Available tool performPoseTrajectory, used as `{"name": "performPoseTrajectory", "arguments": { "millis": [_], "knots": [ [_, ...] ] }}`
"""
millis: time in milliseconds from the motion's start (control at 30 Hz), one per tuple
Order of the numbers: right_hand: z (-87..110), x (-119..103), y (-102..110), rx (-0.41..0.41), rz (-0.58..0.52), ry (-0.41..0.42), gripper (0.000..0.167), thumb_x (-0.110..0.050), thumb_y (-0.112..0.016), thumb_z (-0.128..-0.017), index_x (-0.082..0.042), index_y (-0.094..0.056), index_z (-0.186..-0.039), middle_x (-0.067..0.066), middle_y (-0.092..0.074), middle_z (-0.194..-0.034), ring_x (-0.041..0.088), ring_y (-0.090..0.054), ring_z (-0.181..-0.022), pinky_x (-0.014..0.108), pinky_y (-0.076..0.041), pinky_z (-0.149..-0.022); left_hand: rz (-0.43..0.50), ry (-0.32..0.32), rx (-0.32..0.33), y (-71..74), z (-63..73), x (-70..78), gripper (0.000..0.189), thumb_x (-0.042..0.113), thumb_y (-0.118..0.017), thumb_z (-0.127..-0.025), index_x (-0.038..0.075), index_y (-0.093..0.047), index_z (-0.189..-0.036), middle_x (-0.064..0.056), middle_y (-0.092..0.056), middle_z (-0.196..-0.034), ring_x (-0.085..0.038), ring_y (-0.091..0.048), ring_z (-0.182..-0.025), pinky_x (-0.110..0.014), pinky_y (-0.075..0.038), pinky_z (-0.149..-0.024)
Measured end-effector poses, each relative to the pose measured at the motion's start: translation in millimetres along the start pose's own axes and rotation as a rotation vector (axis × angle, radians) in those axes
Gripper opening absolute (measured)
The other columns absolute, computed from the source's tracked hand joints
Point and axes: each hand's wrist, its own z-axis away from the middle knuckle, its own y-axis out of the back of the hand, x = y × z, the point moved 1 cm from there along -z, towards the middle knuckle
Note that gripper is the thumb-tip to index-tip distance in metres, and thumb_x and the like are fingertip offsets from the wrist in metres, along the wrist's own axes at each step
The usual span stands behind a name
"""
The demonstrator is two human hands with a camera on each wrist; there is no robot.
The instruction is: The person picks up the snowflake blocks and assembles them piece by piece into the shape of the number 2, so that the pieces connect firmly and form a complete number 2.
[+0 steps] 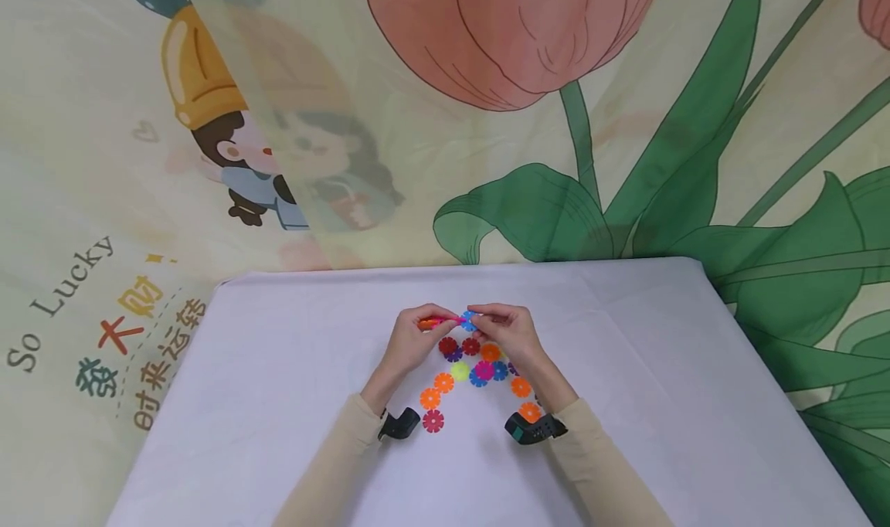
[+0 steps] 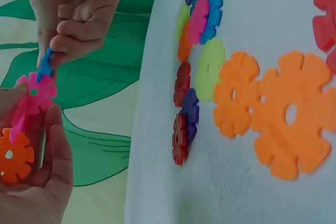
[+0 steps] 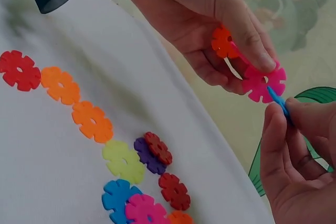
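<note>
My left hand (image 1: pixel 412 343) pinches a pink notched flower disc (image 3: pixel 256 86) between thumb and fingers. Behind that disc, a second pink piece (image 2: pixel 19 119) joins on, with an orange flower disc (image 2: pixel 21 153) at the short chain's end, close to the palm. In the fingertips of my right hand (image 1: pixel 513 332) is a blue flower disc (image 3: pixel 279 101), seen edge-on in both wrist views. Its edge meets the rim of the pink disc, at the notches. Both hands are raised over the far part of the table.
On the white tabletop (image 1: pixel 292 372) lie several flower discs in an arching row: a red disc (image 3: pixel 20 77), orange discs (image 1: pixel 430 398), a yellow-green disc (image 1: pixel 460 371), blue discs with a pink disc (image 1: pixel 484 370) on them. Dark red discs (image 1: pixel 470 346) lie behind. A printed cloth (image 1: pixel 348 125) hangs beyond.
</note>
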Motion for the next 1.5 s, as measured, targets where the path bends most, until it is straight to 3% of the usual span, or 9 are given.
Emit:
{"name": "performPoseTrajectory", "arguments": {
  "millis": [167,400,567,733,800,967,1167,1267,1500],
  "knots": [
    [-0.1,0.7,2.0,0.015,0.081,0.000,0.037,-0.019,-0.060,-0.100,-0.002,-0.059,-0.132,0.018,-0.070,-0.097,0.022,-0.071,-0.078,0.027,-0.058,-0.075,0.002,0.028,0.061,4.6,1.6,-1.0,0.015,0.005,-0.069,-0.092,-0.004,-0.070,-0.102,-0.016,-0.071,-0.100,-0.028,-0.064,-0.099,-0.028,-0.053,-0.082],
    [6.8,23.0,3.5,-0.028,0.790,0.095,0.036,-0.024,-0.076,-0.087,-0.005,-0.070,-0.118,0.007,-0.055,-0.095,0.017,-0.054,-0.081,0.026,-0.049,-0.067,0.019,0.043,0.108,9.3,3.4,-3.3,0.014,0.006,-0.070,-0.090,-0.005,-0.069,-0.100,-0.017,-0.069,-0.099,-0.027,-0.062,-0.096,-0.023,-0.052,-0.078],
    [5.9,37.3,-5.4,-0.029,0.963,0.118,0.037,-0.026,-0.081,-0.082,-0.007,-0.074,-0.114,0.004,-0.051,-0.092,0.014,-0.051,-0.080,0.024,-0.045,-0.062,0.046,0.033,0.112,7.4,0.6,-15.2,0.014,0.007,-0.072,-0.089,-0.003,-0.069,-0.098,-0.015,-0.068,-0.098,-0.024,-0.060,-0.095,-0.023,-0.052,-0.077],
    [2.6,38.6,-9.4,0.002,0.938,0.106,0.021,-0.020,-0.082,-0.081,-0.008,-0.074,-0.096,0.004,-0.051,-0.091,0.015,-0.050,-0.079,0.027,-0.047,-0.064,0.064,0.022,0.147,3.0,-5.9,-44.4,0.013,0.010,-0.074,-0.088,0.003,-0.068,-0.097,-0.010,-0.067,-0.097,-0.024,-0.061,-0.094,-0.022,-0.053,-0.076],
    [1.8,39.9,-11.0,0.004,0.919,0.095,0.021,-0.018,-0.082,-0.080,-0.009,-0.072,-0.096,0.005,-0.052,-0.093,0.016,-0.051,-0.080,0.028,-0.049,-0.066,0.072,0.039,0.153,2.7,-5.7,-43.9,0.014,0.009,-0.073,-0.088,0.001,-0.067,-0.099,-0.012,-0.067,-0.099,-0.024,-0.061,-0.095,-0.019,-0.052,-0.076],
    [0.8,40.3,-13.8,-0.011,0.928,0.072,0.036,-0.020,-0.082,-0.081,-0.008,-0.071,-0.113,0.006,-0.053,-0.096,0.016,-0.052,-0.083,0.028,-0.051,-0.069,0.077,0.058,0.150,4.2,-2.7,-30.1,0.015,0.003,-0.071,-0.089,-0.005,-0.064,-0.099,-0.019,-0.065,-0.100,-0.026,-0.061,-0.093,-0.017,-0.051,-0.075],
    [-0.7,33.9,-13.2,-0.007,0.936,0.078,0.028,-0.019,-0.083,-0.079,-0.008,-0.069,-0.101,0.004,-0.054,-0.090,0.016,-0.052,-0.079,0.030,-0.051,-0.068,0.068,0.044,0.139,9.0,5.2,-5.3,0.013,0.001,-0.068,-0.090,-0.007,-0.063,-0.099,-0.020,-0.065,-0.100,-0.025,-0.062,-0.094,-0.017,-0.051,-0.076],
    [-0.7,34.0,-11.5,-0.011,0.808,0.095,0.020,-0.015,-0.080,-0.082,-0.008,-0.066,-0.095,0.002,-0.059,-0.086,0.015,-0.053,-0.075,0.027,-0.051,-0.066,0.073,0.041,0.131,9.3,6.7,-4.0,0.013,0.002,-0.067,-0.091,-0.007,-0.062,-0.100,-0.020,-0.065,-0.101,-0.028,-0.064,-0.095,-0.017,-0.051,-0.077],
    [6.7,25.7,-8.3,0.073,0.308,0.146,0.011,-0.006,-0.072,-0.088,-0.003,-0.064,-0.094,0.007,-0.067,-0.085,0.022,-0.066,-0.073,0.021,-0.055,-0.066,0.095,0.066,0.114,9.2,4.5,-10.6,0.017,0.003,-0.066,-0.093,-0.008,-0.062,-0.105,-0.022,-0.066,-0.104,-0.032,-0.067,-0.096,-0.017,-0.052,-0.078]
  ]
}}
